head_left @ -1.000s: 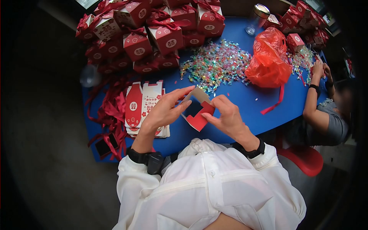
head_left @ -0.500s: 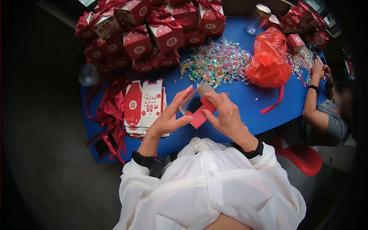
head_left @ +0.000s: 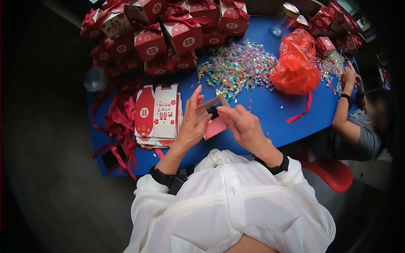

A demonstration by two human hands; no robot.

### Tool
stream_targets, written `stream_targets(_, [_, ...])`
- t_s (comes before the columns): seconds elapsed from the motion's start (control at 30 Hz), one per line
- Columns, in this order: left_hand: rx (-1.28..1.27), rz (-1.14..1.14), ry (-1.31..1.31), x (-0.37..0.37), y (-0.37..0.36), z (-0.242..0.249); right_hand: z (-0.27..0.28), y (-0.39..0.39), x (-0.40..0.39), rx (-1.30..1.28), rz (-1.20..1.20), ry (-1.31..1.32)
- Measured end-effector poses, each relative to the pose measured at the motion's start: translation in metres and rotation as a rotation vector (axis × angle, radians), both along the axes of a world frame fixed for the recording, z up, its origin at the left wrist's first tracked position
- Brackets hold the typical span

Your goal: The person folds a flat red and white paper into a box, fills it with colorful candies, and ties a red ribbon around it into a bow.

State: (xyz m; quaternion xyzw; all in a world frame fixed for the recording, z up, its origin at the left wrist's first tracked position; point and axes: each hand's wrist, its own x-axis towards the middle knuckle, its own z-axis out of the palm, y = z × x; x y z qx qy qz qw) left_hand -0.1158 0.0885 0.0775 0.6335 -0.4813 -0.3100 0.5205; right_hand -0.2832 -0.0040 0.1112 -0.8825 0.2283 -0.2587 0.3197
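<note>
A partly folded carton box (head_left: 215, 127) is held between my hands above the table's near edge, its pink-red panel facing me and its open top showing a dark gap. My left hand (head_left: 193, 125) grips the left wall, thumb bent at the edge and fingers stretched up along the outside. With thumb and fingers pinched, my right hand (head_left: 248, 128) holds the box's right wall near its upper corner. Left of my left hand lies a stack of flat red and white box blanks (head_left: 165, 116) printed with characters and flowers.
Finished red boxes with ribbons (head_left: 185, 38) are piled at the back left. Loose red ribbons (head_left: 120, 114) lie on the blue table (head_left: 270, 120) at left. Wrapped candies (head_left: 240, 67), a red plastic bag (head_left: 296, 63) and a jar (head_left: 283, 20) stand beyond. Another person's arm (head_left: 344, 109) is at right.
My left hand has turned more upright, its fingers higher along the box. My right fingers have shifted to the box's upper right edge, and the box has tilted slightly.
</note>
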Motion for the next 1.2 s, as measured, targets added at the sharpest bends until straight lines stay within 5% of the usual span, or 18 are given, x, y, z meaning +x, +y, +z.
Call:
stream_targets(0.27, [0.013,0.097,-0.12,-0.002,-0.003,0.002,0.007,0.0,0.004,-0.106,0.042,0.109])
stream_targets(0.37, [0.008,0.083,-0.142,-0.002,-0.001,0.003,0.005,0.002,0.005,0.078,-0.005,-0.084])
stream_targets(0.57, [0.052,0.054,0.129,0.0,-0.003,-0.003,0.001,-0.011,-0.004,-0.091,0.179,0.015])
stream_targets(1.2, [0.077,-0.156,-0.111,0.011,-0.004,0.024,0.009,-0.027,-0.005,0.113,0.407,0.234])
